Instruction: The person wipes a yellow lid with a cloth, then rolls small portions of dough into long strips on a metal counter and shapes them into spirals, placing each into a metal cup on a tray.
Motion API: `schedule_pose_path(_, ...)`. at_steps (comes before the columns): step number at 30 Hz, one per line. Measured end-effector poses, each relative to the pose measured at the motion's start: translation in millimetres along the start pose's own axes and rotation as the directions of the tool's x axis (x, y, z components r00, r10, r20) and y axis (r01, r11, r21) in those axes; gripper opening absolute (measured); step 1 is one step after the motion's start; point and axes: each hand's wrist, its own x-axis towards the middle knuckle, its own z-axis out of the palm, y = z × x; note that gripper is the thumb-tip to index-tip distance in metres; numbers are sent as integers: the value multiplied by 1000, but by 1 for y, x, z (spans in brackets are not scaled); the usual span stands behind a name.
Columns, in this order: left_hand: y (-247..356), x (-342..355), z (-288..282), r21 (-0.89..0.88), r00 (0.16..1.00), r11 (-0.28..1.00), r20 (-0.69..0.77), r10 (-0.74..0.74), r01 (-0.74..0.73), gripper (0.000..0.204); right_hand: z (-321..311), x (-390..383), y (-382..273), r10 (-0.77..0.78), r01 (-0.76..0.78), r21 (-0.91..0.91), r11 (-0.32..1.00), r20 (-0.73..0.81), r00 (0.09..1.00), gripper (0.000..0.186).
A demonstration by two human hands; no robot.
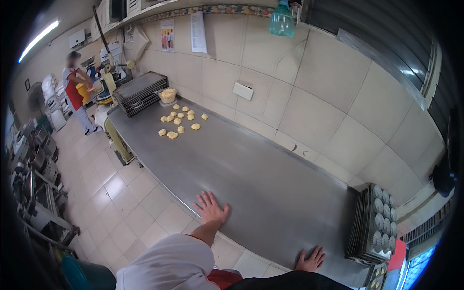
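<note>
My left hand (pixel 211 209) lies flat on the steel worktable (pixel 251 169) near its front edge, fingers spread, with nothing in it. Farther right along the same edge, my right hand (pixel 310 260) also rests palm down, fingers apart and holding nothing. Toward the far left end of the table sit several pale yellow dough pieces (pixel 172 135), loosely scattered and well away from both hands. Behind them, against the wall, stands a clear tub (pixel 167 95) filled with a yellowish mass. Nearest to my right hand is a stack of muffin pans (pixel 378 227) with fluted cups.
A stack of dark baking trays (pixel 141 91) occupies the table's far left corner. Beyond it, a person in a red apron (pixel 75 94) works at a machine. Metal equipment (pixel 41 193) lines the left side, and a teal bin (pixel 87 273) stands at lower left.
</note>
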Motion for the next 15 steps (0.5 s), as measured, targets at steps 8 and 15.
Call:
schedule_pose_path(8, -2, -3, -3, 3, 1000, 1000, 6, 3, -3, 101, 19, 5, 8, 2, -4, -25, 1000, -59, 998, 79)
schedule_pose_path(15, -1, -3, -3, 8, 1000, 1000, 11, 6, -6, 101, 13, 6, 7, 10, -11, -25, 1000, -22, 1000, 80)
